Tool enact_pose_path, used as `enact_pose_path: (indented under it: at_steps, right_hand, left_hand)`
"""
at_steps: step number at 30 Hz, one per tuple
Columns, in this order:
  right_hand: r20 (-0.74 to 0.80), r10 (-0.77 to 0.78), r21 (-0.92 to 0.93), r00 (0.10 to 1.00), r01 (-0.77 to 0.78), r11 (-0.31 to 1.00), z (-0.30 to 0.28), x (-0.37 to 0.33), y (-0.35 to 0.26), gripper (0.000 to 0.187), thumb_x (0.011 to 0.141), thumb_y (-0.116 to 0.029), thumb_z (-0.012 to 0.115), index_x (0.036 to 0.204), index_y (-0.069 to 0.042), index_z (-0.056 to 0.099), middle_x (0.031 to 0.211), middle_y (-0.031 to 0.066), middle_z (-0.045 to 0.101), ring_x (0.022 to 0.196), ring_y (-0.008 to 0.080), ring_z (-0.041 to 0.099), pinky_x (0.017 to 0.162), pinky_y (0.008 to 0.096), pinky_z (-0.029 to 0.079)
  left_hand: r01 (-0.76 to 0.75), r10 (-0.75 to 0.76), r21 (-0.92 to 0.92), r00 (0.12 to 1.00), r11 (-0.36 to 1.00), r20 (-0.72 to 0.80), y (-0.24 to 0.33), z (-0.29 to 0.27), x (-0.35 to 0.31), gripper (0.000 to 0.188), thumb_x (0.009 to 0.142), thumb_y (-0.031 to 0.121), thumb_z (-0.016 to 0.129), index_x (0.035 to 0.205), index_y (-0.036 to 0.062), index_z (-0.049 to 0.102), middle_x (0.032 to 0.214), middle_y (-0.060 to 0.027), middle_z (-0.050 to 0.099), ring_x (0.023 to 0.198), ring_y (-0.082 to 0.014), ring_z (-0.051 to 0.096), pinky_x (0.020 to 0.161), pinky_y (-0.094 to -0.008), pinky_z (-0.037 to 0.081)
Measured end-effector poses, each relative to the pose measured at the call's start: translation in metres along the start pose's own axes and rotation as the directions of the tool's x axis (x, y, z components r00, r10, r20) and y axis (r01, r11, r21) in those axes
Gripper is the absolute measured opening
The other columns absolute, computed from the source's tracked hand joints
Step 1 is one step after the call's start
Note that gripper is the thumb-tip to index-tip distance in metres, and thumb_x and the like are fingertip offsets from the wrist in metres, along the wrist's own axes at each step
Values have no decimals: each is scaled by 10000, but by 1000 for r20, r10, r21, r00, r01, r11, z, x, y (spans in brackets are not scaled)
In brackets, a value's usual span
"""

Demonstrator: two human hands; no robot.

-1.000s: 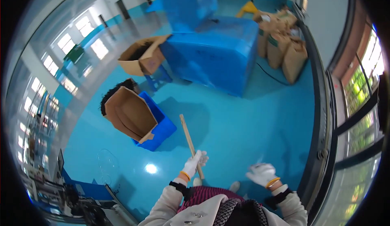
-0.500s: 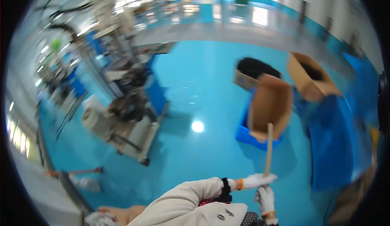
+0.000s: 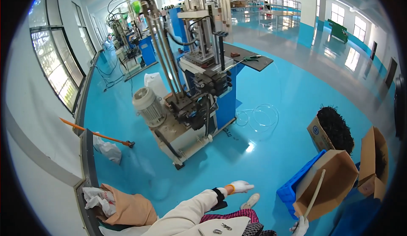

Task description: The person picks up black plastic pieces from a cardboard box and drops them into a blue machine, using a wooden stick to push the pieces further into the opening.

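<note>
My right hand point(image 3: 300, 226), in a white work glove, is closed around the lower end of a long pale stick point(image 3: 315, 192). The stick slants up across the mouth of an open cardboard box point(image 3: 306, 177), which leans in a blue plastic crate point(image 3: 288, 191). Whether it touches the box I cannot tell. My left hand point(image 3: 241, 187), also gloved, reaches out over the blue floor with its fingers stretched and nothing in them. Nearest to it is my shoe point(image 3: 250, 201).
A machine with a motor point(image 3: 148, 104) stands ahead on a wheeled base. Black scrap strands point(image 3: 335, 125) fill a carton at right, beside another open carton point(image 3: 373, 164). At left are a brown sack point(image 3: 129, 208) and an orange-handled tool point(image 3: 95, 133) leaning on the ledge.
My view has swung left, so the machine and boxes sit further right in it. The left hand has come off the stick and moved away from it; the right hand now holds it.
</note>
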State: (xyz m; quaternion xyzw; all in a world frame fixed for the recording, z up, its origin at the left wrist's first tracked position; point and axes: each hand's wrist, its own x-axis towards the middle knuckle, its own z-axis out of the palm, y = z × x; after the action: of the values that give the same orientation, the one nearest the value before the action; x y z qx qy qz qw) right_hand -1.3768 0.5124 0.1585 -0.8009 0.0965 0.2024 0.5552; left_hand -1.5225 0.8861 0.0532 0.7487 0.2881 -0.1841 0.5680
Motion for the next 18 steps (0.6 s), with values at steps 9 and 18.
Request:
enact_pose_path:
  at_steps: [9, 18]
  right_hand:
    - [174, -18, 343, 985, -44, 938, 77, 205, -77, 197, 923, -247, 654, 838, -143, 511, 575, -27, 420, 418, 98, 387, 359, 274, 300]
    - [358, 52, -232, 932, 35, 972, 167, 350, -250, 302, 916, -320, 675, 1007, -36, 628, 652, 5, 510, 479, 110, 467, 432, 274, 411]
  left_hand:
    - [551, -686, -456, 698, 699, -208, -139, -111, 62, 563, 957, 585, 514, 908, 49, 677, 822, -90, 683, 742, -205, 626, 683, -349, 485]
    - [413, -740, -839, 672, 355, 17, -76, -157, 140, 412, 1002, 515, 502, 861, 131, 557, 641, -22, 524, 537, -174, 453, 505, -345, 353]
